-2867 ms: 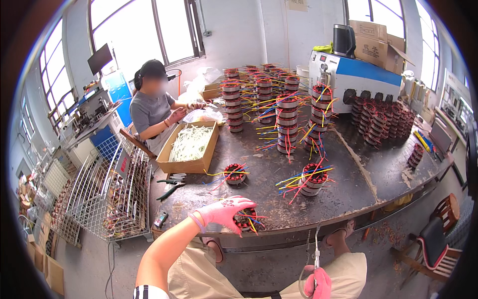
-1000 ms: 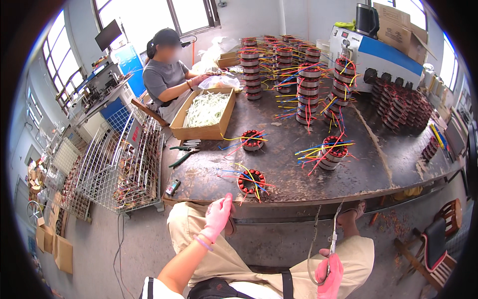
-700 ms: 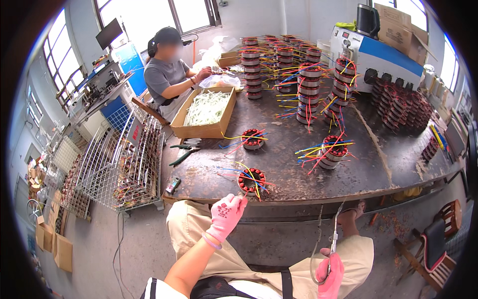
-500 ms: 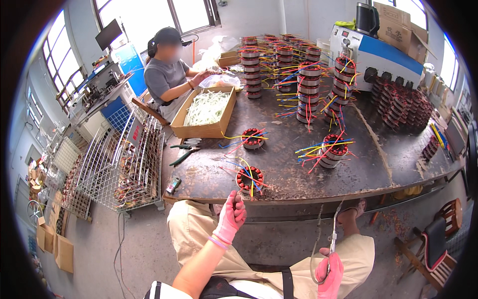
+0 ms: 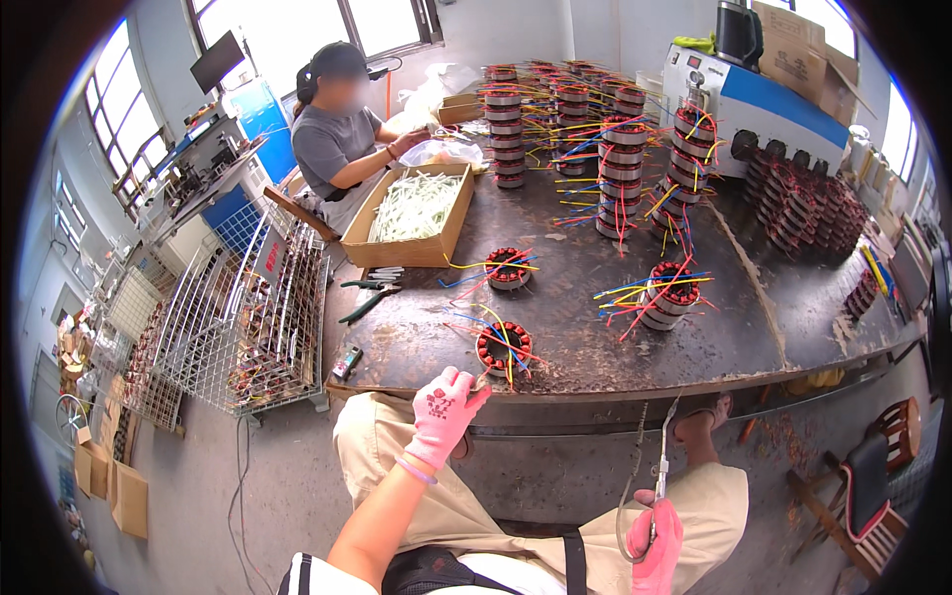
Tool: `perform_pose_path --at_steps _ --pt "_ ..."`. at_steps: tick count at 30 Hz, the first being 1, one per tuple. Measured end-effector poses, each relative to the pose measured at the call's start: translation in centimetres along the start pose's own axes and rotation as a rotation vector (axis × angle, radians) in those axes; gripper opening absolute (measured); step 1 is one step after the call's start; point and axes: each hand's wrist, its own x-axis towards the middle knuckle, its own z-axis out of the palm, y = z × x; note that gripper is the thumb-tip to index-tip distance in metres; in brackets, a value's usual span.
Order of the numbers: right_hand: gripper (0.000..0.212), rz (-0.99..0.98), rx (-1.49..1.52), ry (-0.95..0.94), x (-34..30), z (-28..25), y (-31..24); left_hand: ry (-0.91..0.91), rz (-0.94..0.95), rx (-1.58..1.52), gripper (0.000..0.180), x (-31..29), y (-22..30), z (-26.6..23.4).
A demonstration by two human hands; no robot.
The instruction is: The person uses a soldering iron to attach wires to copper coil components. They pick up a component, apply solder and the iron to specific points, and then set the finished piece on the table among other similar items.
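Note:
My left hand (image 5: 444, 409), in a pink glove, is at the table's front edge with fingertips pinched together beside a motor stator (image 5: 486, 355). What the fingertips hold, if anything, is too small to make out. That stator has red windings and loose yellow, blue and red leads. Low over my right thigh, my gloved right hand (image 5: 656, 550) is closed round a slim metal torch-like tool (image 5: 663, 464), its thin tip pointing up, a thin hose looping beside it. Another stator (image 5: 510, 282) stands farther back, and a short stator stack (image 5: 666, 314) stands to the right.
Tall stator stacks (image 5: 620, 193) crowd the table's far side. A cardboard box (image 5: 402, 254) of white tubes, green-handled pliers (image 5: 367, 303) and a lighter (image 5: 347, 364) lie left. A co-worker (image 5: 342, 139) sits beyond the box. Wire cages (image 5: 238, 327) stand on the floor.
My left hand has turned so its back shows, and has shifted slightly left and up, still by the stator's front. My right hand keeps the tool in nearly the same place.

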Motion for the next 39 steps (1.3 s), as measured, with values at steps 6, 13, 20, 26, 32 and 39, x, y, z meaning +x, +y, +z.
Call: perform_pose_path --at_steps 6,13,20,26,32,39 --pt "0.043 0.014 0.007 -0.001 -0.2 0.5 -0.2 -0.131 -0.202 -0.344 0.031 -0.2 -1.1 1.7" --pt "0.046 0.009 -0.028 -0.012 -0.2 0.8 -0.3 -0.336 -1.191 -1.879 0.039 -3.0 2.0 4.7" --pt "0.049 -0.004 -0.061 0.02 -0.3 0.2 -0.1 -0.362 -0.972 -1.248 0.04 -2.3 1.0 1.7" --pt "0.047 0.001 -0.081 0.006 -0.2 0.8 -0.1 -0.126 -0.271 -0.327 0.025 -0.6 3.0 -0.4" --pt "0.046 0.01 -0.021 -0.035 -0.4 1.0 0.0 -0.327 -1.05 -1.284 0.032 -0.9 3.1 1.6" --pt "0.048 0.02 -0.074 -0.025 -0.5 1.1 0.0 -0.498 -1.073 -1.238 0.038 -0.9 1.6 0.8"
